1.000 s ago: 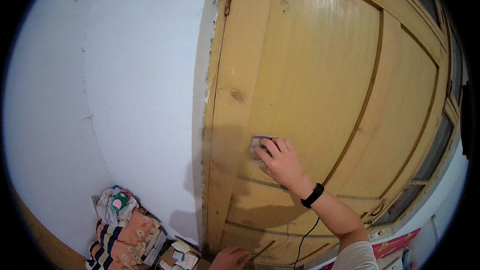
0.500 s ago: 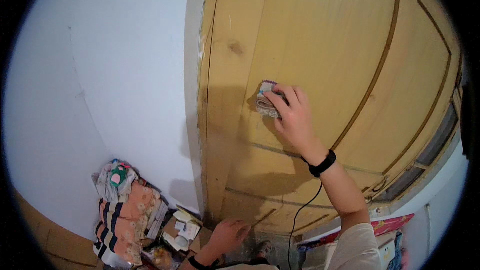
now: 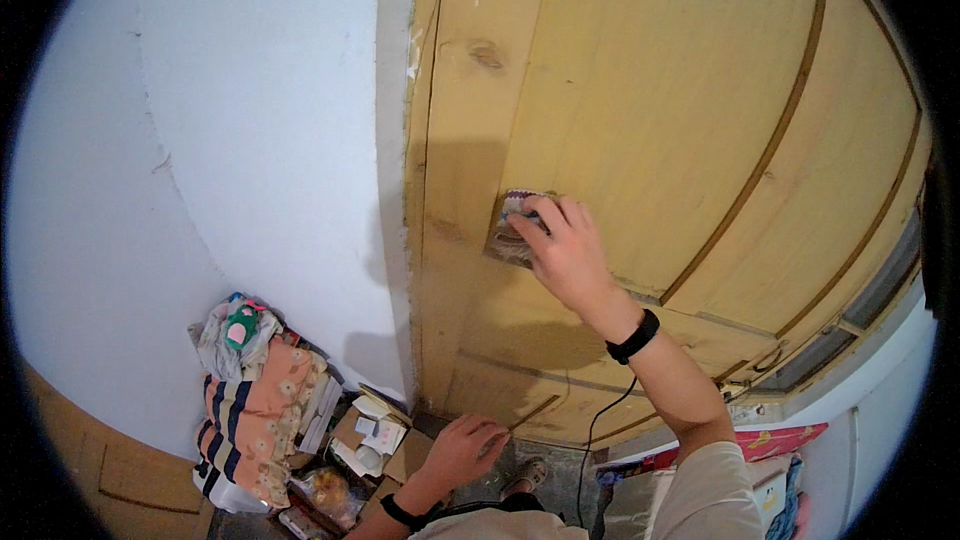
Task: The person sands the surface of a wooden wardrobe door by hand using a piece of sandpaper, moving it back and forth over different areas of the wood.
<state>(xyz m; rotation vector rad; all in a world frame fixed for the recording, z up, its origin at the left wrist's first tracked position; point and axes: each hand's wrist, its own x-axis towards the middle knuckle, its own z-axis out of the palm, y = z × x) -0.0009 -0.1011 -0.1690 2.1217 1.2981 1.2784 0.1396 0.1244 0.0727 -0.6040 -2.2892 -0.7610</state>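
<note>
Soft, even indoor light fills the view, brightest on the white plastered wall (image 3: 250, 140). A broad dim shadow lies on the yellow wooden door (image 3: 680, 120) left of and below the right hand (image 3: 565, 250). Fisheye bending curves the door's edges; corners are black. Focus is fairly sharp.

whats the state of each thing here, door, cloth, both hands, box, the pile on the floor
wooden door: shut against its frame, upright
cloth pad: pressed flat on the door under the right hand
right hand: fingers spread over the cloth pad, black band on the wrist
left hand: low near the door's foot, holding a thin stick
cardboard box: flaps open, on the floor
striped bundle: heaped against the white wall
</note>
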